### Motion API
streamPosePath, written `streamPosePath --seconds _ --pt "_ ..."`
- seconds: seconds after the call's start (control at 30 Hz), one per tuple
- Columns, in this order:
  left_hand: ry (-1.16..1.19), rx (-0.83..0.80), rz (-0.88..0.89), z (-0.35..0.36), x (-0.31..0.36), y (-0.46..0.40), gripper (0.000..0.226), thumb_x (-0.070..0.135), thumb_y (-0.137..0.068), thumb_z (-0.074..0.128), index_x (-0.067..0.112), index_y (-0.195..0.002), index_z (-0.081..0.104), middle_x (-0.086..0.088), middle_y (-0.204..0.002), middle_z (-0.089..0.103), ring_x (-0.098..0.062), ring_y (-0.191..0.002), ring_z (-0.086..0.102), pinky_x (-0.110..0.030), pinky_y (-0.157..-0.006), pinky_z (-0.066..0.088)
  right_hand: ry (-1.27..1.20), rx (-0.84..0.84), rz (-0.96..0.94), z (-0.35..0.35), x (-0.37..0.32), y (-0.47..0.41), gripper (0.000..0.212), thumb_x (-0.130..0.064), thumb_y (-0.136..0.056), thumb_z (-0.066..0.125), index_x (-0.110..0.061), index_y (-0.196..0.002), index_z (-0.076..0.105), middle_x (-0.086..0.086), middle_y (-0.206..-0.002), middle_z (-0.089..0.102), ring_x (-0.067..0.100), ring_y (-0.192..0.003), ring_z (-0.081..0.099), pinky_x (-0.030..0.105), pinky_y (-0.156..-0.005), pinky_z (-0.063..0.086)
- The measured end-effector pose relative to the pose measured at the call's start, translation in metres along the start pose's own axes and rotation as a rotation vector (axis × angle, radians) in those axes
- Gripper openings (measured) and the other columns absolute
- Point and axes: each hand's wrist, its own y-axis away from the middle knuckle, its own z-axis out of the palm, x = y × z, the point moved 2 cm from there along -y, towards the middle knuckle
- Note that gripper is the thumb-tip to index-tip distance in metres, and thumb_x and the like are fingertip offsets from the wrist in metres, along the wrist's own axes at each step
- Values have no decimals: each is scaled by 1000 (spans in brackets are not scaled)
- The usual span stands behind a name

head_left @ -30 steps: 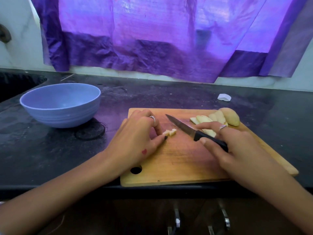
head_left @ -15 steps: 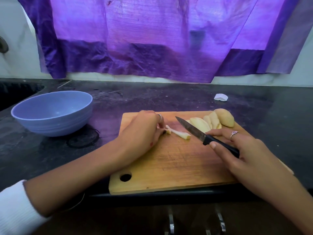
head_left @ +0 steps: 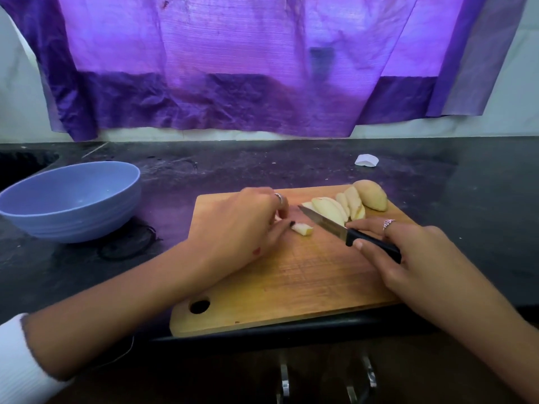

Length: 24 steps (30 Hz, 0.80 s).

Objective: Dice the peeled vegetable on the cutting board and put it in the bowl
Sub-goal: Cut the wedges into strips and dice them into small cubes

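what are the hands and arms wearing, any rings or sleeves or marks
The left hand has a silver ring, a dark-painted thumbnail and a small red mark near the wrist; its forearm ends in a white ribbed sleeve. The right hand wears a pinkish ring.

Bare dark counter [head_left: 233, 170] lies open between the blue bowl [head_left: 70, 199] at nine o'clock and the wooden cutting board [head_left: 291, 275]. A black hair tie [head_left: 128, 243] lies just beside the bowl. At twelve o'clock a paper scrap [head_left: 366, 160].

Left hand [head_left: 242, 225] pinching potato strip [head_left: 302, 229] on cutting board [head_left: 291, 281], right hand [head_left: 408, 255] gripping knife [head_left: 344, 233].
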Motion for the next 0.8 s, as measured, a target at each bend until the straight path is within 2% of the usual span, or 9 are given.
streamPosePath --seconds 0.07,0.13,0.23,0.33,0.4,0.5,0.6,0.7,0.8 --pt "82 -39 10 2 10 4 16 44 -89 57 30 -93 64 19 -73 50 2 -67 48 -19 -57 38 46 -31 -27 -1 -2 -3 34 -43 -92 48 -43 -125 55 -16 -89 63 3 -72 56 25 -65 50" --pt "153 -75 0 4 14 6 16 43 -88 58 32 -99 65 18 -78 56 2 -71 51 -21 -65 44 64 -91 -51 -3 -4 -2 32 -44 -92 47 -45 -124 54 -18 -79 58 1 -69 52 20 -58 44" --pt "159 -47 14 2 13 11 20 41 -90 57 31 -104 67 15 -79 60 -3 -78 56 -21 -75 41 40 -132 -83 -8 -2 7 32 -50 -89 46 -50 -119 55 -22 -70 57 0 -66 54 18 -56 42" --pt "169 -10 52 1 10 22 21 36 -90 59 24 -102 71 19 -67 53 5 -76 53 -7 -74 35 -22 -173 -76 -11 -1 20 32 -56 -82 43 -55 -111 56 -33 -73 57 -6 -74 54 16 -58 43" --pt "195 20 102 -3 7 29 18 30 -86 63 24 -99 73 27 -59 40 16 -72 47 1 -72 33 -28 -181 -50 -11 1 27 38 -61 -77 38 -50 -107 58 -25 -73 60 -1 -72 55 23 -59 46" --pt "203 9 133 -4 2 35 21 29 -81 62 21 -97 74 22 -64 46 -1 -70 51 -13 -66 40 16 -123 -3 -14 5 28 39 -60 -77 39 -34 -94 64 -12 -64 58 7 -64 55 30 -55 47" --pt "206 0 92 -6 4 35 22 35 -85 59 22 -97 73 17 -69 55 -8 -72 52 -23 -68 43 21 -73 35 -18 7 25 42 -58 -78 42 -27 -95 66 -5 -66 61 12 -60 57 37 -57 50" --pt "179 -9 18 -4 8 28 27 42 -89 58 29 -110 68 14 -80 63 -5 -77 55 -19 -73 43 -8 -41 56 -18 6 24 40 -55 -79 44 -27 -95 67 0 -62 60 15 -55 56 38 -54 49" --pt "126 -24 -9 1 15 18 30 49 -89 54 29 -104 69 21 -78 50 -4 -77 53 -16 -69 35 -34 -32 58 -16 4 24 38 -53 -80 46 -27 -95 69 0 -66 64 15 -59 59 40 -59 51"
